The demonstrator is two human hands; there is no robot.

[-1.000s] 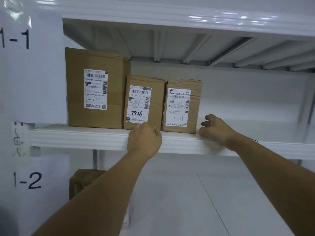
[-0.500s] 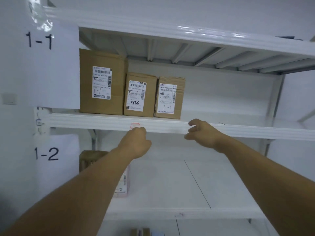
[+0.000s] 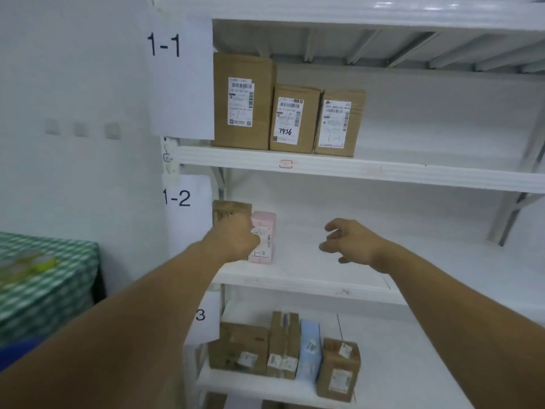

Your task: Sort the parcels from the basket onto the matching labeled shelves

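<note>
Partly sorted: three cardboard parcels (image 3: 295,119) on shelf 1-1 (image 3: 413,172) upper centre, brown box (image 3: 230,211) and pink parcel (image 3: 265,222) on shelf 1-2 (image 3: 324,281) mid-frame, four parcels (image 3: 283,349) bottom centre; left hand (image 3: 236,240) overlaps pink parcel, grip unclear; right hand (image 3: 354,243) loose, empty; remaining parcels not shown.

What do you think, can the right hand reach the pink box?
Probably yes: the right hand is open at the 1-2 shelf, nothing between it and the pink box. The left hand overlaps only its left edge.
</note>
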